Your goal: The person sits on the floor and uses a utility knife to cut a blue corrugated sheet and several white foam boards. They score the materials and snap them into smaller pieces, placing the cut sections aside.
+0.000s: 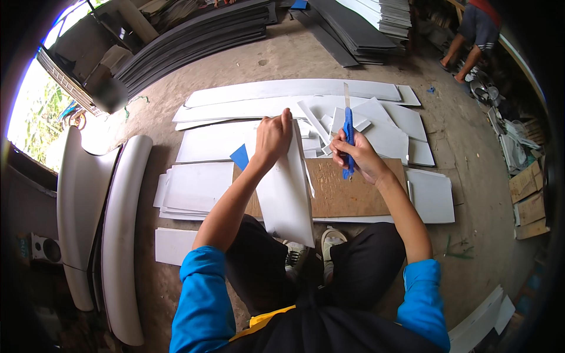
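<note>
My left hand (274, 139) is closed on the upper end of a white foam sheet (285, 197), which stands tilted on edge between my knees. In my right hand (360, 155) is a blue utility knife (348, 132), its blade pointing up and away from me. Beneath the hands lies a brown board (353, 191) with a scratched surface. White offcuts (318, 123) are scattered just beyond it, between my two hands. A small blue triangular piece (239, 156) sits beside my left wrist.
Long white sheets (253, 109) are spread across the concrete floor ahead. Two curved white panels (126, 235) stand at the left. Stacks of black sheets (200, 47) lie farther back. Another person (475, 35) is at the far right, near piled scrap (485, 88).
</note>
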Tool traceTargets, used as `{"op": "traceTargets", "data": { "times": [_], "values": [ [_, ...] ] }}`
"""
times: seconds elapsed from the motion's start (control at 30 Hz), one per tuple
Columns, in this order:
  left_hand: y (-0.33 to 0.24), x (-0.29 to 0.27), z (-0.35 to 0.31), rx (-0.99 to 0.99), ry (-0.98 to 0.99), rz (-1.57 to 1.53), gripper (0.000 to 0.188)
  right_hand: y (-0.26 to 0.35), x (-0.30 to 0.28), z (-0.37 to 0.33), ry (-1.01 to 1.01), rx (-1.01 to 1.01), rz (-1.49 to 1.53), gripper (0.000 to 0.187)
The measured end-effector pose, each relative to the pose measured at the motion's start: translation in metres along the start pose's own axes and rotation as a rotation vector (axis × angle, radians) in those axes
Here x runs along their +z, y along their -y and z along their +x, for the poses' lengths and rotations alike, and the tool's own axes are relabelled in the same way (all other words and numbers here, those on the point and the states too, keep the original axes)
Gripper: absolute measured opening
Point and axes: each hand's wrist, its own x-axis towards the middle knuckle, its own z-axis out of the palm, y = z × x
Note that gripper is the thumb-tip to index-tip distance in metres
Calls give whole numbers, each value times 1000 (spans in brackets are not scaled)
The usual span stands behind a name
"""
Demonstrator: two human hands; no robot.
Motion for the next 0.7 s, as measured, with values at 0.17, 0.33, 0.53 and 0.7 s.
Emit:
{"op": "traceTargets", "data": {
  "times": [0.17,0.33,0.53,0.7],
  "values": [
    [-13,-1,2,183,-69,6,32,-28,-1,15,-161,-204,-447,35],
    [-33,5,0,164,10,-20,25,-30,11,23,-232,-297,-658,46],
    [-38,-2,-6,307,168,-85,27,-20,-5,14,-425,-431,-764,29],
    [-30,-13,-5,195,170,-152,27,15,-4,-2,-566,-395,-1024,31]
  ]
}}
